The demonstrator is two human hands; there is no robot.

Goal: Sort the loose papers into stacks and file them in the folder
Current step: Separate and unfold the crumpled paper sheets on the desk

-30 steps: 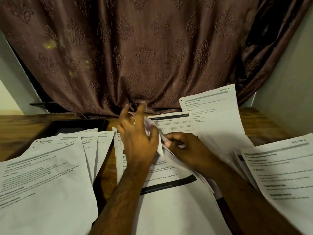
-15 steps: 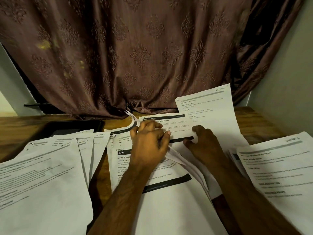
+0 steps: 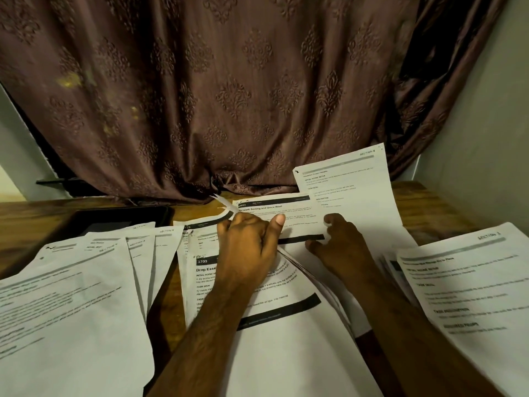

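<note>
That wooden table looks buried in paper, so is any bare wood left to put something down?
Some. The table is bare between the dark tablet-like slab and the curtain, and at the far right corner. A narrow strip runs between the left stack and middle papers. The middle, around both hands, is crowded.
</note>
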